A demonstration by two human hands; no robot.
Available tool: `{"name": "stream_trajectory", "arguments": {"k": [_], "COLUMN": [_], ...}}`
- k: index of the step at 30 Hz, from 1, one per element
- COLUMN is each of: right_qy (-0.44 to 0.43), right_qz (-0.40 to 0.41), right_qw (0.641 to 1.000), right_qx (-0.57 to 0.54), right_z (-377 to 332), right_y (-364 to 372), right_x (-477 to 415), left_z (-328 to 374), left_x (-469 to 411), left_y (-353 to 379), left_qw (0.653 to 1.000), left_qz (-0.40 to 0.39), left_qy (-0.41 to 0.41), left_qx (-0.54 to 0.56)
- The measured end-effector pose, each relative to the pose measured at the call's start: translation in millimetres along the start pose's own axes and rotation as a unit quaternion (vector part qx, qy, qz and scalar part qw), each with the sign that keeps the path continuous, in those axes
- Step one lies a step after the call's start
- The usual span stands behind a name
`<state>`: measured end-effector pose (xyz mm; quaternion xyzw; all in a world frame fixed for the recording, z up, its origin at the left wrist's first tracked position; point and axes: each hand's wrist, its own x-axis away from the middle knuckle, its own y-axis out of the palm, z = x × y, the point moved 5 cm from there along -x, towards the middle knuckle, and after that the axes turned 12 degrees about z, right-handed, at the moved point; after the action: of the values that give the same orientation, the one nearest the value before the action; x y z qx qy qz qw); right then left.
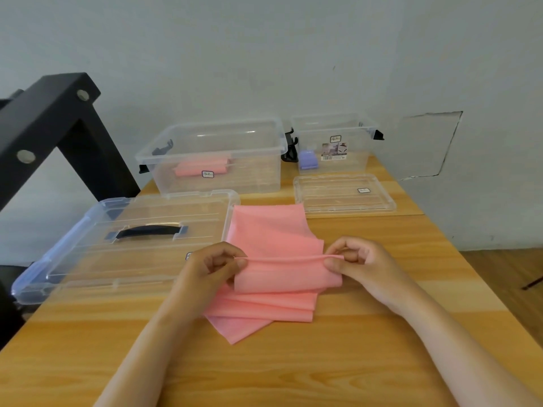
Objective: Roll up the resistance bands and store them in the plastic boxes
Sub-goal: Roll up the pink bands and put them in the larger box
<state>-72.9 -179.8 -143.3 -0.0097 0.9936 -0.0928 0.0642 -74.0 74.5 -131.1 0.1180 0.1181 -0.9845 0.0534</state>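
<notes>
- The left hand (216, 264) is pinching the left end of a raised fold in the pink band (277, 230), with thumb and fingertips curled onto it.
- The right hand (357, 259) is pinching the right end of the same fold, so the 2 hands hold a short ridge of band taut between them.
- The rest of the band lies on the table (293, 371) right under and between the hands, in loose overlapping layers. 1 flat end runs away toward the boxes, and 1 corner points back at the person.
- The band looks thin, soft and very light, and it is likely stretchy and a little clingy. It will not hold a shape alone, so a started roll would spring open if let go.
- The best hold is probably at the 2 side edges of the fold, with even pull from both hands so the roll does not skew.
- The big lid (126, 239) lies just beside the band on the left.
- Behind it, the big clear box (164, 142) holds 1 rolled pink band (199, 168).
- To the right, the small box (361, 154) holds a purple roll (308, 160), and the small lid (343, 195) lies in front of it.
</notes>
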Motion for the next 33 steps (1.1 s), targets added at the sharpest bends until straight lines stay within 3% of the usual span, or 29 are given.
{"name": "stream_trajectory", "arguments": {"k": [15,23,29,33], "right_qy": [0.006,0.024,0.080,0.090], "right_qz": [0.026,0.036,0.015,0.048], "right_qw": [0.984,0.995,0.992,0.992], "right_qx": [-0.175,-0.094,-0.092,-0.079], "right_z": [-9,-4,1,6], "right_y": [-4,-1,5,6], "right_x": [2,2,3,1], "left_z": [7,-4,-5,-7], "left_x": [7,3,2,2], "left_y": [-8,-6,-3,0], "left_qw": [0.980,0.995,0.997,0.997], "left_qz": [-0.020,-0.005,0.002,-0.001], "left_qy": [-0.078,-0.057,-0.048,-0.052], "left_qx": [0.182,0.087,0.064,0.054]}}
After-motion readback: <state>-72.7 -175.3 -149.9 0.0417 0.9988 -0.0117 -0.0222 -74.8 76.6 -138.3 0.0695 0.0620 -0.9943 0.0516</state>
